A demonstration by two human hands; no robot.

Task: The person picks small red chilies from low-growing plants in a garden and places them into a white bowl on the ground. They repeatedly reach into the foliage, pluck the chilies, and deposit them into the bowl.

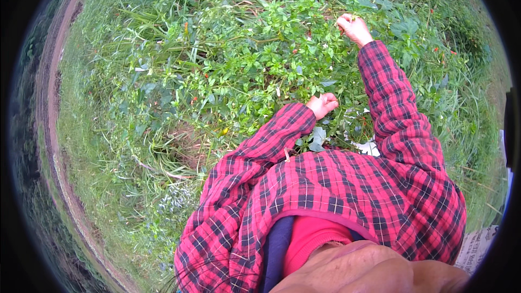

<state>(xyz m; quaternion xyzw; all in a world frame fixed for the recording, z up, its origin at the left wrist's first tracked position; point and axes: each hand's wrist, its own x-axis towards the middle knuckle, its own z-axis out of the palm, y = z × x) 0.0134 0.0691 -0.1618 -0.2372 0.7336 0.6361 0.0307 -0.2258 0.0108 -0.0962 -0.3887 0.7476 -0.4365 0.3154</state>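
Observation:
My right hand [354,29] reaches out over the far side of low, leafy pepper plants [260,63] with small white flowers. Its fingers are curled closed, and a thin yellow-green stem [355,17] shows at them. Closer to my body, my left hand [323,106] is half closed among the leaves, its fingertips pointing right. Whether it holds anything is hidden. Small ripe fruits dot the plants: an orange one [186,28] at the upper left, a red one [206,76] left of centre and a yellow one [224,131] lower down.
A white sheet or bag [368,148] shows partly between my chest and the plants. Long grass [171,171] grows at the left around a patch of bare soil [189,146]. A dirt track [53,110] curves along the left rim. A sack with printed writing [474,248] lies at the lower right.

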